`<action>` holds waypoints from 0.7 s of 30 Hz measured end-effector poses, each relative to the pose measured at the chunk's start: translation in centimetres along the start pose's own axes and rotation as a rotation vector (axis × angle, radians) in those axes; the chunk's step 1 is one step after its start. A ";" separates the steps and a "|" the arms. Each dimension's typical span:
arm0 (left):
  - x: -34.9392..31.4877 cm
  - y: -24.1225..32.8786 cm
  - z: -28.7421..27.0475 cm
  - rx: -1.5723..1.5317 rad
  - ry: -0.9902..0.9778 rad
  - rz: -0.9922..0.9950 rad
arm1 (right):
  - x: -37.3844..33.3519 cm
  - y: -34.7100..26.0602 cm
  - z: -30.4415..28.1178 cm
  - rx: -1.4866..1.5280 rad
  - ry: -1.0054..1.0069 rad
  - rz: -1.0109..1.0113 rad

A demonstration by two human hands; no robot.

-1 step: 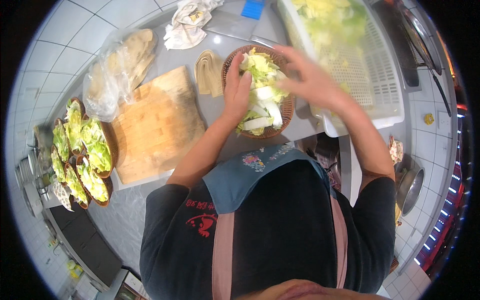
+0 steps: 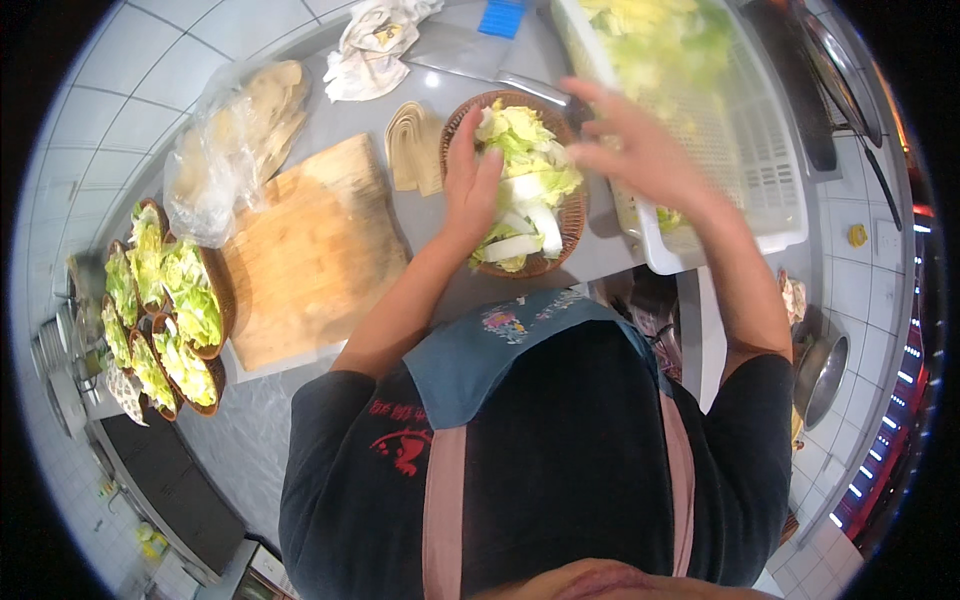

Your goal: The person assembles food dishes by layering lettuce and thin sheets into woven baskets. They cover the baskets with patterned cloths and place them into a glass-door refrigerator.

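Note:
A round brown wicker basket [image 2: 572,222] in front of me holds cut pale green and white cabbage leaves [image 2: 530,170]. Against the left side of the leaves rests my left hand [image 2: 472,185], fingers stretched out and thumb apart, grasping nothing. My right hand [image 2: 645,155] is slightly blurred in the air, between the basket and a white perforated plastic crate [image 2: 770,170]. Its fingers are spread, with nothing seen in them. More cabbage leaves [image 2: 670,40] fill the crate's far end.
Left of the basket are folded tan cloth [image 2: 412,150], a wooden cutting board [image 2: 310,250] and a clear plastic bag [image 2: 215,170]. Several filled baskets [image 2: 205,300] stand at far left. A knife [image 2: 530,85] and a crumpled white cloth [image 2: 370,50] lie behind. Pans [image 2: 825,50] are at far right.
My right hand has moved slightly right, away from the leaves, and more of the knife's handle shows. My left hand stays at the basket's left side.

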State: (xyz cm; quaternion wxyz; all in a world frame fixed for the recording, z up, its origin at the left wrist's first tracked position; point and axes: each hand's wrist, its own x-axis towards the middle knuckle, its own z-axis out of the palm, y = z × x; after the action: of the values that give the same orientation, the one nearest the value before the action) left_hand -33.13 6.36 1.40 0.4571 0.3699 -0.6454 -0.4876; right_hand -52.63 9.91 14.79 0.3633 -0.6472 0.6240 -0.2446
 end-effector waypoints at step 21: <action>-1.7 2.4 -1.6 0.807 -0.384 0.337 | 2.4 11.4 -7.3 -0.314 -0.156 0.383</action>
State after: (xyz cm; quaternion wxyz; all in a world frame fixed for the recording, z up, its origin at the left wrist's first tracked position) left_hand -31.12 8.05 3.53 0.2223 0.3111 -0.9069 -0.1767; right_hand -65.17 6.84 10.10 0.3453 -0.5825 0.7355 -0.0208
